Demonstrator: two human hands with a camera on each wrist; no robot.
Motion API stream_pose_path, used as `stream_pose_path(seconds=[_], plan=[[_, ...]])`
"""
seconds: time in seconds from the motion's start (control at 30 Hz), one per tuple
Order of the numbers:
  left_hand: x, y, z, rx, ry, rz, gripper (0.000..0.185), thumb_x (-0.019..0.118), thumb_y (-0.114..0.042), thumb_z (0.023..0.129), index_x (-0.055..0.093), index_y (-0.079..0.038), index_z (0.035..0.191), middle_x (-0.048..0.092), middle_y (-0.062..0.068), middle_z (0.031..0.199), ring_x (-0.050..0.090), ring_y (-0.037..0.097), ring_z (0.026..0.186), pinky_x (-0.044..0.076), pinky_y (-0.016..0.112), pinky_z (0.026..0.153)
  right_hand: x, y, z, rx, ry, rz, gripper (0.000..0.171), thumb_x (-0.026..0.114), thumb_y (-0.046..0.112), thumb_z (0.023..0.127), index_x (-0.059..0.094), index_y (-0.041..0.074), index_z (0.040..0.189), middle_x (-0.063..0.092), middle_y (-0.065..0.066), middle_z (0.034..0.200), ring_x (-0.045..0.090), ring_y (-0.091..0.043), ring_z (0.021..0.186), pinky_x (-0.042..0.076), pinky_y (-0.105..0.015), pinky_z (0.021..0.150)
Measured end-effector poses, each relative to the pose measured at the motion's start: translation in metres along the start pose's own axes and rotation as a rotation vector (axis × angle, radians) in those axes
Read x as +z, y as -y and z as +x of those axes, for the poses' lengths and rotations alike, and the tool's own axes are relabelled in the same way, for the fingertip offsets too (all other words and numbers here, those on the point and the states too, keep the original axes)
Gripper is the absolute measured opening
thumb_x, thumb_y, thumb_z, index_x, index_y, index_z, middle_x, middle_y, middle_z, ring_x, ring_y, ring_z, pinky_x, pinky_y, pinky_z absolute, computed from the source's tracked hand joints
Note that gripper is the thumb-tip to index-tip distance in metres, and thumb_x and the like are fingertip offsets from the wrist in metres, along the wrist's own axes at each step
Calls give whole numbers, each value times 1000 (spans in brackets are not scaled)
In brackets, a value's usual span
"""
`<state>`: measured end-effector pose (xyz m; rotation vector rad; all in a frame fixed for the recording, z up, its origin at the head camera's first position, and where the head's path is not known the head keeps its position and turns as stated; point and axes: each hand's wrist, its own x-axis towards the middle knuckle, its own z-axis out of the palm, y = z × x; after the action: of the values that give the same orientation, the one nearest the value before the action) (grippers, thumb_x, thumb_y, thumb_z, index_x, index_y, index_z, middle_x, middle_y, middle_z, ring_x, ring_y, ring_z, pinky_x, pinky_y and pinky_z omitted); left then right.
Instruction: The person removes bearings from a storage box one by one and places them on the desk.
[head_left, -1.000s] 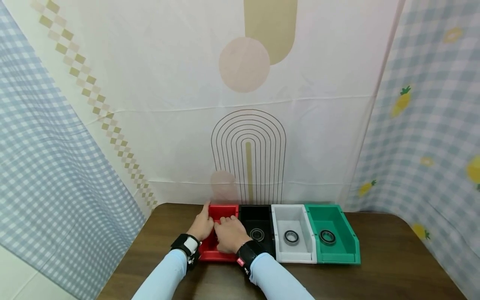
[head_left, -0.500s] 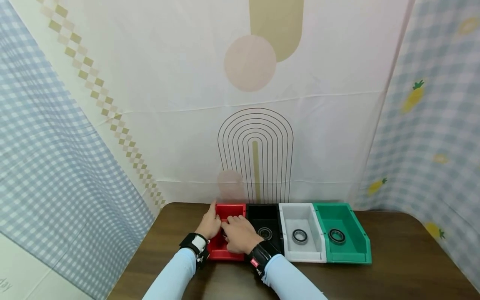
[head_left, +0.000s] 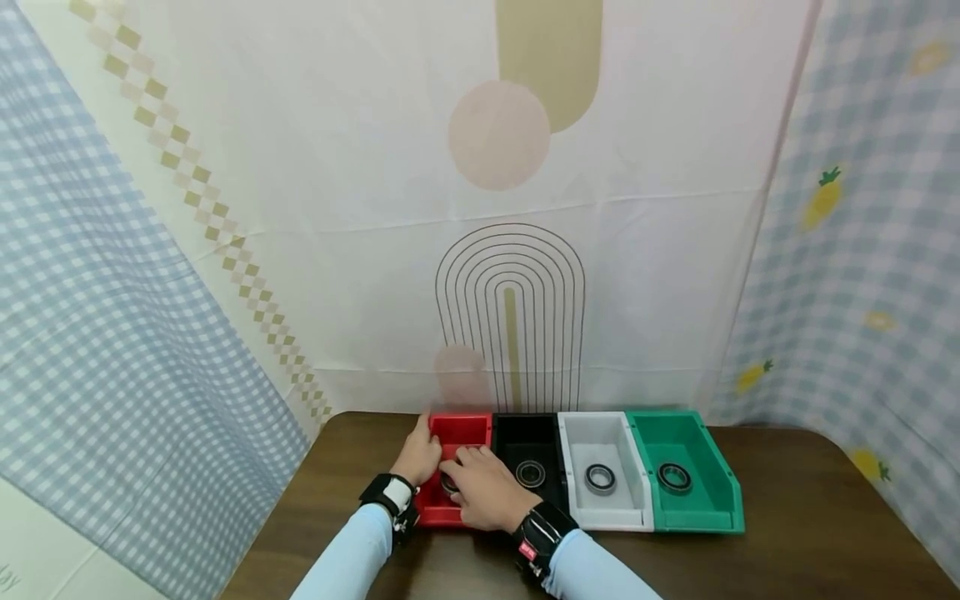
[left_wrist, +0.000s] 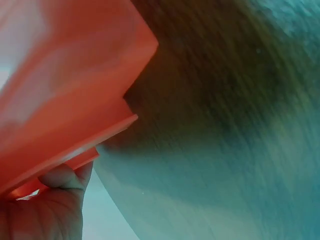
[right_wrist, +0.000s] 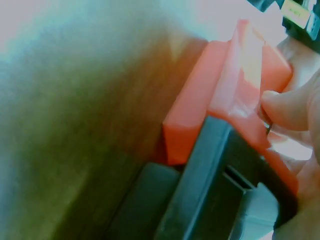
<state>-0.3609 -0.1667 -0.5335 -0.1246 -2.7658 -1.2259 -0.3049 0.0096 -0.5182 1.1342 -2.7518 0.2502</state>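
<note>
My left hand (head_left: 418, 454) grips the left wall of the red bin (head_left: 462, 427), its thumb (left_wrist: 59, 176) at the rim in the left wrist view. My right hand (head_left: 491, 490) reaches over the bin from the right, thumb and fingers curled around a ring bearing (head_left: 448, 484) low inside. The hand hides part of that bearing. In the right wrist view the right thumb (right_wrist: 285, 107) bends in over the red wall.
To the right stand a black bin (head_left: 517, 429), a white bin (head_left: 588, 429) and a green bin (head_left: 667, 433), side by side. A similar bearing (head_left: 530, 474) lies in the black one; the other two hold one each. A patterned cloth (head_left: 645, 292) hangs behind the brown table (head_left: 795, 500).
My right hand has shifted slightly right and toward me, so the bearing in the red bin now shows more. The left hand stays on the bin wall. The head view has shifted a little.
</note>
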Motion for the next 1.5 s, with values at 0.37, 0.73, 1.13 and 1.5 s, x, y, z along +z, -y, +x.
stream_pose_path(seconds=[0.37,0.73,1.13,1.5], plan=[[-2,2,-1,-19,14,-46,45,44,-5,105,45,9,148,64,30,140,64,44,128,52,60,108,-5,18,-30,-116,-78,-4,43,74,26,97,65,19,139,63,4,119,58,-11,106,51,-28,96],[-2,3,-1,-29,29,-66,41,44,-5,105,50,8,143,65,27,139,64,40,124,53,58,106,4,31,-60,-253,-36,94,44,74,25,99,64,20,142,61,9,117,54,-3,102,52,-17,92],[0,5,2,-40,32,-73,41,42,-6,105,51,8,142,65,26,139,63,38,126,51,57,109,8,35,-69,-265,59,91,43,76,30,99,66,22,140,61,11,110,53,1,97,51,-16,89],[-1,5,0,-45,37,-84,40,42,-6,105,51,8,142,65,26,138,64,38,124,52,58,109,8,34,-72,-248,96,75,42,77,33,99,67,22,138,62,12,109,52,1,94,51,-17,87]])
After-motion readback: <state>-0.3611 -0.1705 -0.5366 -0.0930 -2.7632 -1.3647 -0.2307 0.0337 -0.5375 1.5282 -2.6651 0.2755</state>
